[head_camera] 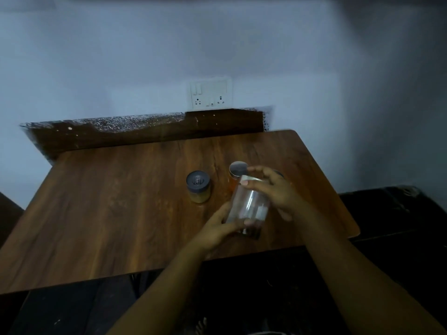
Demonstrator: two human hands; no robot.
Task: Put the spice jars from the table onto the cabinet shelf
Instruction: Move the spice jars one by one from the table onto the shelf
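A tall clear jar (249, 204) with a dark layer at its bottom is tilted above the wooden table (108, 213). My left hand (217, 228) grips its lower end and my right hand (278, 189) curls round its silver lid end. A short jar with a grey lid and yellow powder (197, 187) stands on the table to the left. Just behind my right hand stands another jar with a silver lid (238, 169), partly hidden. A further lid edge (278, 174) peeks out behind my right hand.
The table stands against a pale wall with a switch and socket plate (210, 94). A dark, worn wooden strip (145, 131) runs along the wall behind the table. Dark floor lies in front and a dark object (387, 209) sits to the right.
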